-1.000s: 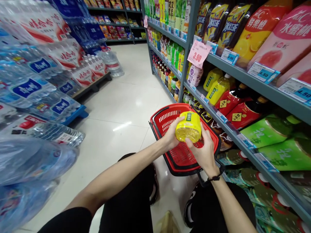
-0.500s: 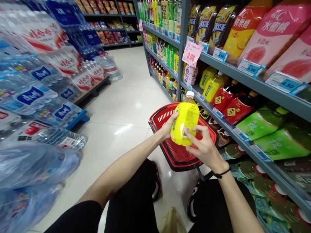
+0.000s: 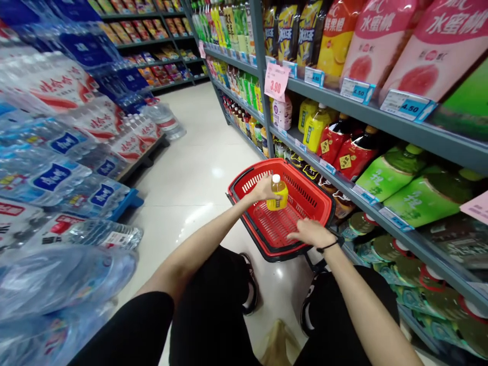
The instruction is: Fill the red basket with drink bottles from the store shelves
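My left hand (image 3: 264, 188) grips a yellow-labelled drink bottle (image 3: 277, 197) with a white cap from its left side. The bottle is upright, over or inside the red shopping basket (image 3: 320, 206); whether its base touches the basket floor I cannot tell. My right hand (image 3: 313, 233) is at the basket's near right side, with its fingers stretched out and nothing in them. A black band circles that wrist. The basket has slotted walls and a black rim.
On the right, a grey shelf (image 3: 335, 94) holds rows of large drink bottles with price tags. Shrink-wrapped water packs (image 3: 57, 175) are stacked on the left, some on a blue pallet (image 3: 131, 201). Pale floor tiles (image 3: 190, 168) run between them. Snack shelves (image 3: 152, 43) stand at the back.
The bottle has gone down and slightly left into the basket area with my left hand. My right hand has come off the bottle and dropped lower. The view has shifted a little to the right.
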Demonstrator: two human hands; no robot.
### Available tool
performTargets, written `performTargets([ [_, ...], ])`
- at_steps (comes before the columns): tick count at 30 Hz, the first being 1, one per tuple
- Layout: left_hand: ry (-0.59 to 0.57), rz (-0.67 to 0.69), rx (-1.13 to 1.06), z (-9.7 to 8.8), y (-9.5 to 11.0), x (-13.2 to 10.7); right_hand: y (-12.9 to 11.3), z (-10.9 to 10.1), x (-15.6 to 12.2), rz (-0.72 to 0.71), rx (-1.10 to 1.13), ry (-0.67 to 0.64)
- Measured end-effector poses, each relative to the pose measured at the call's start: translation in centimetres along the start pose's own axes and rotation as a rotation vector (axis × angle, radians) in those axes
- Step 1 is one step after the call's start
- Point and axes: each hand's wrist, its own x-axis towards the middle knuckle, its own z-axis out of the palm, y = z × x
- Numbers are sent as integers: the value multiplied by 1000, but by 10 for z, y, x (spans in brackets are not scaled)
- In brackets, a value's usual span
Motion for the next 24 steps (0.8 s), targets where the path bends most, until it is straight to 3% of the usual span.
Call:
performTargets([
  [4, -1, -117, 253, 47, -29, 29, -28, 27, -7, 12, -105, -136],
  [10, 52, -292, 409, 90, -82, 61, -36, 40, -7, -108, -120, -149],
  [14, 55, -327, 410, 117, -112, 77, -49, 54, -5, -128, -114, -242],
  [20, 84, -293, 334, 158, -130, 96, -82, 89, -7, -121, -239, -336],
  [24, 120, -264, 236, 186, -131, 111, -88, 99, -8, -103, -237, -350],
])
